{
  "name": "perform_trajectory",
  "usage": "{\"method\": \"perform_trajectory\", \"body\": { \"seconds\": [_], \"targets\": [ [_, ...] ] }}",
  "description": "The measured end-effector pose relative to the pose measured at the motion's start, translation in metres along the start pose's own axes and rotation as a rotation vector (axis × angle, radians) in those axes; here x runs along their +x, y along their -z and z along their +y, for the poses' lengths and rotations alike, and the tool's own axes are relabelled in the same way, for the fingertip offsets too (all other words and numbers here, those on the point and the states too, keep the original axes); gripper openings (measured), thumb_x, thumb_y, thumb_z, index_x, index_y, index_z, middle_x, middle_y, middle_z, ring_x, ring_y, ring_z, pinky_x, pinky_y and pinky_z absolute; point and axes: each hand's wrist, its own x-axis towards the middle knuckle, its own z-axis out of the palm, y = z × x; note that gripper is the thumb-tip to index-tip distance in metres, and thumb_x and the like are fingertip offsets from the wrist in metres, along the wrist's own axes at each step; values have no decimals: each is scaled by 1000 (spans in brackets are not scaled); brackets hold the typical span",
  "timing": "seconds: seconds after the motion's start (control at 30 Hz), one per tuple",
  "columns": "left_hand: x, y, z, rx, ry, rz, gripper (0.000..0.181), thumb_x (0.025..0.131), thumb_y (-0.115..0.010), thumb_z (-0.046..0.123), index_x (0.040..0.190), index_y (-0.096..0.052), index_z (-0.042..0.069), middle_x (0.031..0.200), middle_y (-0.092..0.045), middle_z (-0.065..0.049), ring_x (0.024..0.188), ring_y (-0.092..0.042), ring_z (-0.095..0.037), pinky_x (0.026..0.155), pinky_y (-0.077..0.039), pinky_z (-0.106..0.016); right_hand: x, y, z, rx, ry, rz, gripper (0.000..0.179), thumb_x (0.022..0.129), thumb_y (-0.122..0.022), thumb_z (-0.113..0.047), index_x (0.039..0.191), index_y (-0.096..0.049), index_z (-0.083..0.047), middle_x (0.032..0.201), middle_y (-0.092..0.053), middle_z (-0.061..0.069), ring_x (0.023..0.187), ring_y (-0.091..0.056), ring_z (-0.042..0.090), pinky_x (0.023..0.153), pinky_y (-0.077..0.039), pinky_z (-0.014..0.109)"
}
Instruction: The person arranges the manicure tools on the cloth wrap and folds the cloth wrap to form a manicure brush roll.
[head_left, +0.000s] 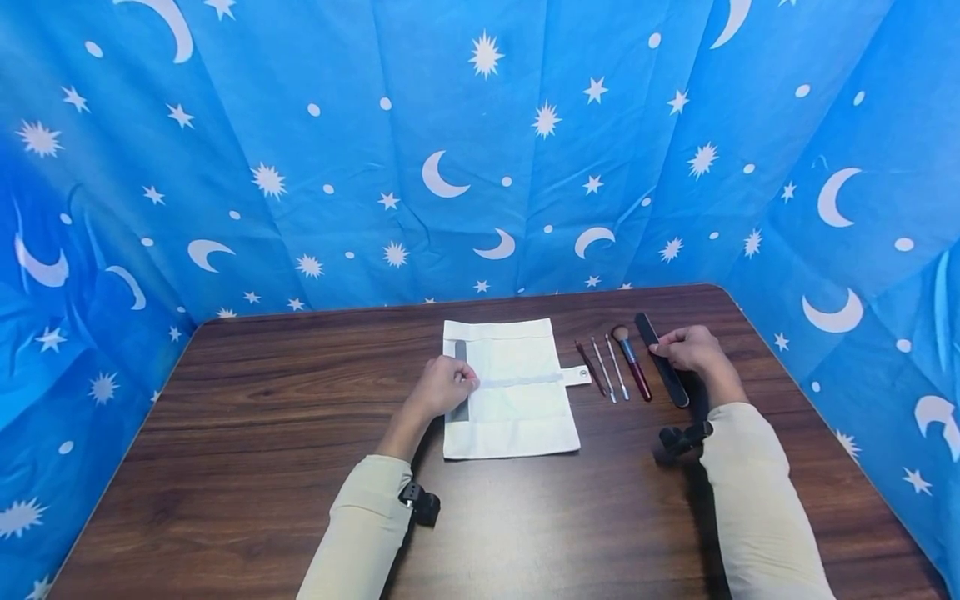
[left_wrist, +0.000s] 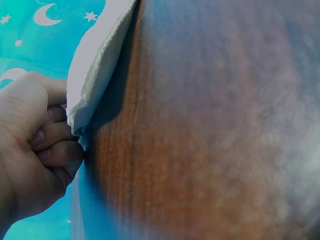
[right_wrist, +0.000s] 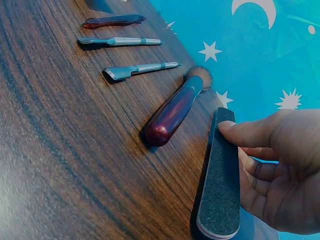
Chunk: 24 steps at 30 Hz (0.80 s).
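A white cloth tool roll [head_left: 517,429] lies unfolded on the table, with a snap tab on its right side. My left hand [head_left: 442,385] is over its left part, fingers curled, pinching the cloth at the pocket edge. A flat grey strip [head_left: 461,346] lies in the leftmost pocket, partly hidden by that hand. In the left wrist view, the cloth edge [left_wrist: 92,75] rises beside the curled fingers. At the right, my right hand [head_left: 686,348] pinches a black nail file [right_wrist: 220,180], its thumb on the upper face and fingers at the far edge.
Between roll and nail file lie a makeup brush [right_wrist: 175,112] with a dark red handle, two slim silver metal tools [right_wrist: 145,67] and a thin dark red tool [right_wrist: 112,21]. The wooden table [head_left: 262,400] ends at a blue curtain [head_left: 420,100] with moons and stars.
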Motion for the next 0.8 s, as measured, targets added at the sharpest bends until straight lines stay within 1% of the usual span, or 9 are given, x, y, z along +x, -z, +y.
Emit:
{"method": "perform_trajectory", "body": {
  "seconds": [0.1,0.2,0.4,0.5,0.57,0.63,0.7,0.73,0.8],
  "targets": [
    [1,0,-1,4,-8,7,9,92,-70,8,87,-77,4,57,-48,4,55,-43,-11,56,-38,-24,0,-1,0,21,1,1,38,104,-56,-25,122,-62,7,117,-60,23,99,-62,31,94,-56,45],
    [1,-1,-2,4,-1,5,9,92,-70,8,87,-77,5,56,-48,5,55,-43,-11,56,-38,-24,-1,-2,-1,40,9,3,40,105,-54,-27,125,-61,8,121,-59,25,103,-61,32,100,-54,49],
    [1,-2,-1,-7,13,5,9,92,-70,8,88,-77,5,57,-50,4,55,-44,-11,56,-39,-24,-7,-1,-9,69,68,31,42,105,-53,-27,126,-60,9,118,-61,24,101,-60,30,100,-54,49],
    [1,-2,-1,-4,2,9,9,92,-70,8,87,-77,5,56,-49,5,55,-43,-10,56,-38,-23,-8,1,-15,86,96,57,43,105,-53,-27,126,-60,10,116,-62,23,98,-60,27,93,-57,42],
    [1,-2,-1,-5,4,5,9,92,-70,9,87,-77,5,56,-49,5,54,-43,-10,56,-38,-23,-9,1,-19,87,114,79,42,105,-54,-27,125,-61,9,115,-62,23,94,-60,24,83,-57,31],
    [1,-2,-1,-8,8,1,9,92,-70,9,87,-77,5,57,-50,4,55,-44,-10,56,-38,-23,-9,2,-23,99,126,97,42,105,-54,-29,125,-62,8,116,-62,22,90,-61,19,75,-53,22],
    [1,-1,-1,-9,13,-3,9,92,-70,9,88,-77,5,58,-51,4,56,-45,-11,56,-39,-24,-9,2,-28,116,141,112,43,104,-55,-31,125,-62,6,116,-63,20,85,-62,12,71,-50,16],
    [1,-1,-1,-9,13,-3,9,92,-70,9,88,-77,5,59,-51,4,56,-45,-11,57,-39,-24,-9,1,-31,131,151,121,43,104,-56,-31,125,-63,6,115,-64,18,83,-62,9,70,-49,14],
    [1,0,0,-10,14,-1,9,92,-70,8,89,-77,5,59,-53,3,57,-46,-11,57,-40,-24,-9,0,-38,178,175,138,44,103,-58,-31,124,-63,7,104,-67,8,77,-62,2,68,-50,13]
  ]
}}
